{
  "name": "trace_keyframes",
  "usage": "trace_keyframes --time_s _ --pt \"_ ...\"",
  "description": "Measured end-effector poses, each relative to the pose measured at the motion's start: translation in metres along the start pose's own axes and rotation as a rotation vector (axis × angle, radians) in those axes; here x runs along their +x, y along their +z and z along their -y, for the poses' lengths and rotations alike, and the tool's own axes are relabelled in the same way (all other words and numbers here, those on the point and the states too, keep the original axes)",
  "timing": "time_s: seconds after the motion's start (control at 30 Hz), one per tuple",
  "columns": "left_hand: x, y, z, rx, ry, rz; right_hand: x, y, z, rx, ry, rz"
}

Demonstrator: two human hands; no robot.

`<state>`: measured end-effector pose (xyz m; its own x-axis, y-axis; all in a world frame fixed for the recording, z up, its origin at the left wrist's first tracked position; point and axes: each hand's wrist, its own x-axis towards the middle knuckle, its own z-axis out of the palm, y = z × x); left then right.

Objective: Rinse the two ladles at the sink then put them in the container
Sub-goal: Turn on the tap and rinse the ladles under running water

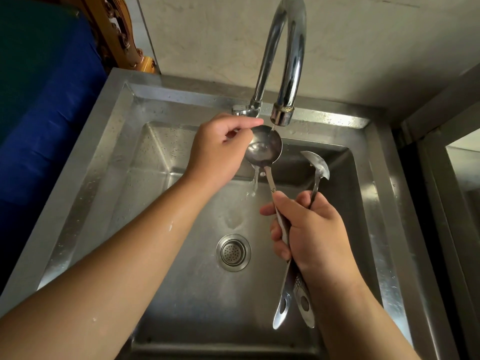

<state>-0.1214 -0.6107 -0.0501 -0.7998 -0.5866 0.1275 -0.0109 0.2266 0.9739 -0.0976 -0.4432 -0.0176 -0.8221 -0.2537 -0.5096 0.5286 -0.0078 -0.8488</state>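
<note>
Steel sink against pale wall; right hand fingers grip both ladles; left hand fingers pinch bowl rim.

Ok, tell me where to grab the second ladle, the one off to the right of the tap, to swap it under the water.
Take the second ladle by its bare neck, the thin stem between its bowl and the right hand. Come from the left with the left hand, since that stem stands free above the fist. Both handles are clamped together in the right hand, and the wet bowl is tilted on edge, so it would probably slip.

Dim, sharp, glare on sink
</note>
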Motion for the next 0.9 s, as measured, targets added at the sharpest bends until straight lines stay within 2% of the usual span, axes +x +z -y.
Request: trace_keyframes --time_s 0.3,0.47,0.63,0.8,0.9 --pt "-0.007 0.000 0.014 -0.096 -0.027 -0.007 -0.002 -0.005 0.000 -0.033 -0.030 -0.019" --pt "-0.017 0.006 0.025 -0.190 -0.167 -0.008 -0.006 -0.005 -0.007 -0.065 -0.079 -0.040" --pt "-0.022 0.009 0.028 -0.446 -0.378 0.014 -0.005 -0.004 -0.014 -0.123 -0.141 -0.063" --pt "-0.025 0.014 0.022 -0.748 -0.488 0.105 -0.002 -0.001 -0.017 -0.196 -0.180 -0.081" --pt "-0.026 0.012 0.019 -0.853 -0.499 0.238 0.001 -0.001 -0.017 -0.265 -0.216 -0.119"
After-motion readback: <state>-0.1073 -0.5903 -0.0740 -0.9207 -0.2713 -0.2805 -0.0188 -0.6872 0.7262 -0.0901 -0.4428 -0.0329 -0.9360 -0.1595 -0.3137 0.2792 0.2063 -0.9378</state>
